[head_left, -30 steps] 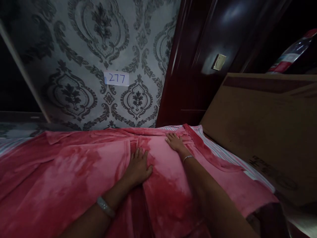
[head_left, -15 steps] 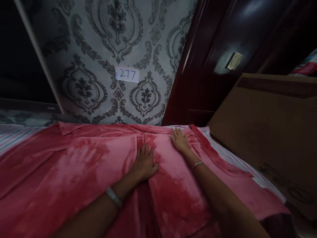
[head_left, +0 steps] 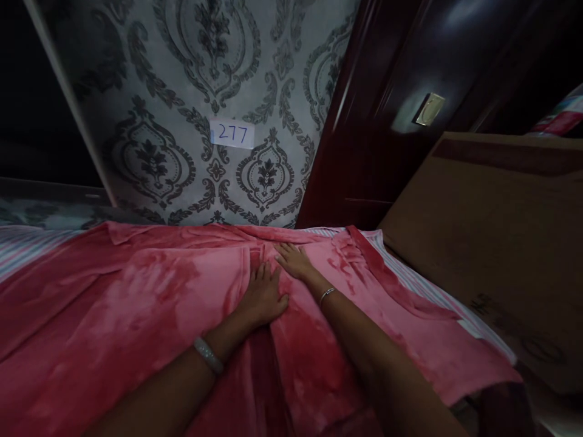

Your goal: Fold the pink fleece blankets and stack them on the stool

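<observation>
The left hand (head_left: pixel 263 297) lies palm down on the pink garment (head_left: pixel 319 340), its fingers slightly apart and its thumb held out to the side. It touches the cloth beside a dark, narrow gap running down the garment's middle and clamps nothing. The right hand (head_left: pixel 294 261) also lies flat on the garment, nearer its far edge, with fingers a little apart and pointing toward the upper left. The two hands are close together; neither visibly pinches a fold.

There are two hands and one garment, whose plush cloth is mottled in light pink and deeper red. One wide bangle (head_left: pixel 208 356) circles the left wrist, and one thin bracelet (head_left: pixel 326 295) the right.

The garment is spread over striped cloth (head_left: pixel 410 276), which shows past its left side, along part of its far edge and along its right side. The surface underneath cannot be told.

Beyond the garment's far edge stands a patterned wall (head_left: pixel 200 73) bearing one paper (head_left: pixel 232 134) marked "277". Right of that wall is one dark red panel (head_left: pixel 378 145) with one gold plate (head_left: pixel 429 109). One cardboard box (head_left: pixel 492 243) stands to the right of the garment. One bottle (head_left: pixel 561 116), partly cut off, shows beyond the box. One black screen (head_left: pixel 36 103) is beyond the garment's far left.
</observation>
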